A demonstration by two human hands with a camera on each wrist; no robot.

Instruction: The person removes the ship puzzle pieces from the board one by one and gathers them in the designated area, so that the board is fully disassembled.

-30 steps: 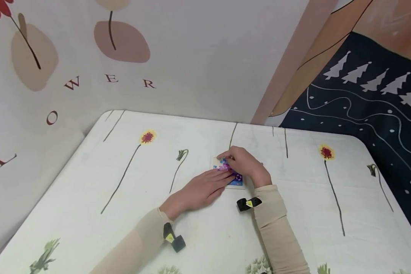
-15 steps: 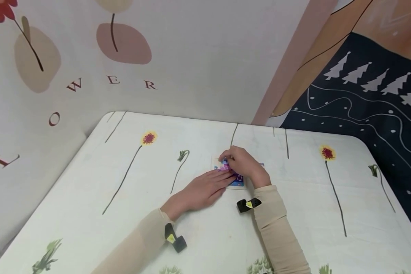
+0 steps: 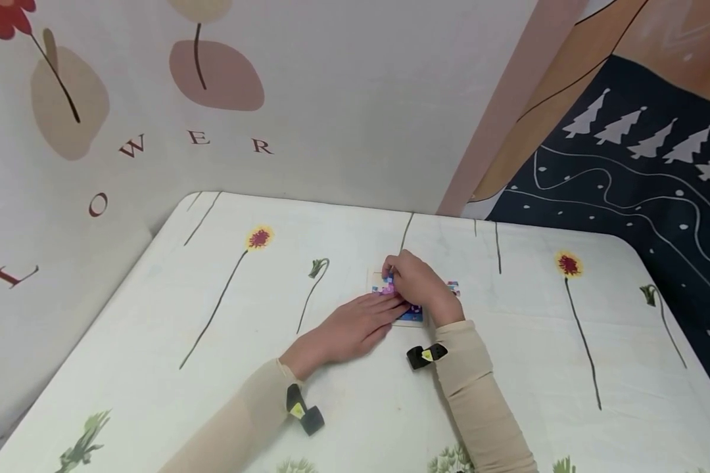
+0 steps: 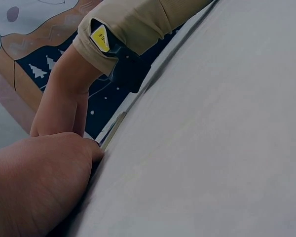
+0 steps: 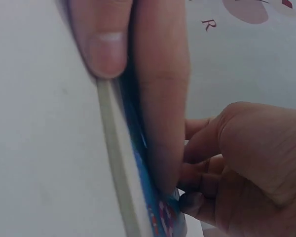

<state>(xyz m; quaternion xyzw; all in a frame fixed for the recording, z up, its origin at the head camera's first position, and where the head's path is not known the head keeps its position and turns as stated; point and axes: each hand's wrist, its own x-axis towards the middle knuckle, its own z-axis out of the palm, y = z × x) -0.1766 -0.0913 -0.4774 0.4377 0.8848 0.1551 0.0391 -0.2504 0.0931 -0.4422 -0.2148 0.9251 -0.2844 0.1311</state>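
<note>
A small jigsaw puzzle (image 3: pixel 414 316), blue with purple and pink print, lies in a thin pale tray (image 3: pixel 376 277) on the table. Across its lower part my left hand (image 3: pixel 346 328) rests flat, fingers straight. My right hand (image 3: pixel 421 285) is over the upper right part with curled fingers, pinching a puzzle piece at the puzzle's upper edge; most of that piece is hidden. In the right wrist view, the left fingers (image 5: pixel 163 94) press the puzzle beside the right hand (image 5: pixel 261 168). The left wrist view shows mostly the back of the left hand (image 4: pixel 39 182).
Loose puzzle pieces (image 3: pixel 453 287) lie just right of the right hand. A white flower-print cloth (image 3: pixel 520 355) covers the table. Behind it stands a printed wall hanging (image 3: pixel 343 118), with a dark tree-patterned section (image 3: pixel 621 171) at the right.
The right hand has shifted slightly, its index finger curling in more, and more of the loose pieces beside it shows. The left hand has stayed in place on the puzzle.
</note>
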